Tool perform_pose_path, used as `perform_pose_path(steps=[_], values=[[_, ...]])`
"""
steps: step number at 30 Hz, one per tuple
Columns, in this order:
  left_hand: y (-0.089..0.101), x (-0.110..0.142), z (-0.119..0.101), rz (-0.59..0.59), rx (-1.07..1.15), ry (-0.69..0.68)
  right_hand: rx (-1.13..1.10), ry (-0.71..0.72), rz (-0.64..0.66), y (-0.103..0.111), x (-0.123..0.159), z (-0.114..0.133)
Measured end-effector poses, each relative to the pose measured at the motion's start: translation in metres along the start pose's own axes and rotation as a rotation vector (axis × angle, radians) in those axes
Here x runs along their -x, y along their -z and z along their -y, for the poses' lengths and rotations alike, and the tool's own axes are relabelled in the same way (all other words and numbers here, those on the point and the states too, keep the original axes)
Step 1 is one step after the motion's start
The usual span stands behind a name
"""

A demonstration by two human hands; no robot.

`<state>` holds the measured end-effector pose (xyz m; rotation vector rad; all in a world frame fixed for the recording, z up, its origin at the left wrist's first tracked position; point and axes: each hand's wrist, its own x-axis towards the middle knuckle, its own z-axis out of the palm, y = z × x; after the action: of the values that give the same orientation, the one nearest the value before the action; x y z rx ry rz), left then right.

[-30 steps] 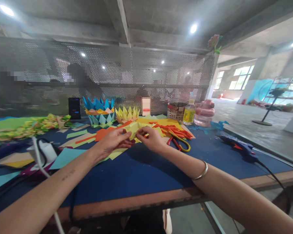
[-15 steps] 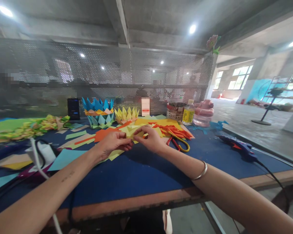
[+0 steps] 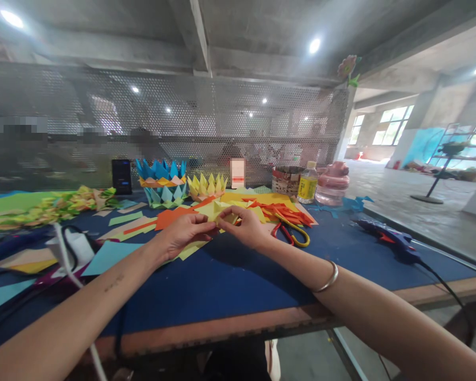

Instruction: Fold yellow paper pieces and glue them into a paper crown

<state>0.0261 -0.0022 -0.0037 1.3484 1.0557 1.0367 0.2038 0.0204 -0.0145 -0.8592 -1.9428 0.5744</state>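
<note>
A piece of yellow paper (image 3: 211,209) is pinched between my two hands above the blue table top (image 3: 230,286). My left hand (image 3: 187,233) closes on its left side with thumb and fingers. From the right, my right hand (image 3: 244,226) grips the same paper, its fingertips almost meeting the left ones. The paper's lower part is hidden by my fingers. Behind it lie orange paper (image 3: 173,217) and a heap of folded orange strips (image 3: 287,214). Scissors (image 3: 291,233) with red and yellow handles rest just right of my right hand.
Folded-paper rings, one blue-topped (image 3: 164,182) and one yellow (image 3: 207,186), stand at the back. A bottle (image 3: 307,182), a pink jug (image 3: 332,184) and a basket (image 3: 284,181) stand back right. A glue gun (image 3: 388,241) lies at right; a white cable (image 3: 69,259) crosses the left.
My left hand has shifted slightly right, and its fingertips are now closer to my right hand's. Both hands keep the yellow paper. The whole view has moved a little.
</note>
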Motion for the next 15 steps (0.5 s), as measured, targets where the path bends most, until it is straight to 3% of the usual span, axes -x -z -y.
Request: perform_pose_path(steps=[15], values=[[-0.008,0.0019,-0.0041,-0.017,0.048,0.0,0.069,0.032,-0.061,0.0011,-0.0012,0.0006]])
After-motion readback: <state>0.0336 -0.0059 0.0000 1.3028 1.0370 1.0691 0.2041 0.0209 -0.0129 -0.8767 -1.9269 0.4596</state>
